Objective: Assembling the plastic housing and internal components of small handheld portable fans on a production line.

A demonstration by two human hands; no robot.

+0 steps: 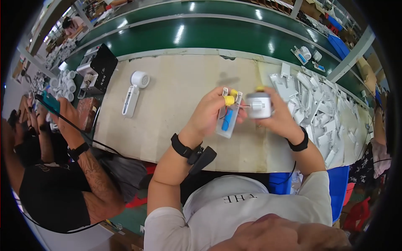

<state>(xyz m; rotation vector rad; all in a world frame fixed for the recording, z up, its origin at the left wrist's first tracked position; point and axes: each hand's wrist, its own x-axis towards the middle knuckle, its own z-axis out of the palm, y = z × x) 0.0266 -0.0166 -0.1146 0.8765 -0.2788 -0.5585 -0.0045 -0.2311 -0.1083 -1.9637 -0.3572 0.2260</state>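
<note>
My left hand [206, 112] grips an open white handle shell [224, 133] with a blue battery cell [227, 120] and thin wires inside. Yellow finger covers show on both hands. My right hand [281, 116] is closed around a white round device head [259, 109] with a grey rim, just right of the shell. A light wire or narrow stem spans the small gap between the two pieces. Both are held above the table. Farther left on the tabletop lies an assembled white handheld device [131, 100] with a round perforated head.
White plastic shells [316, 102] are heaped at the table's right. A green conveyor belt [167, 37] runs beyond it, bearing part-built devices [300, 55]. At left stand a black machine [100, 67] and a co-worker's hand [67, 112] with a teal tool. A blue bin [340, 186] sits below right.
</note>
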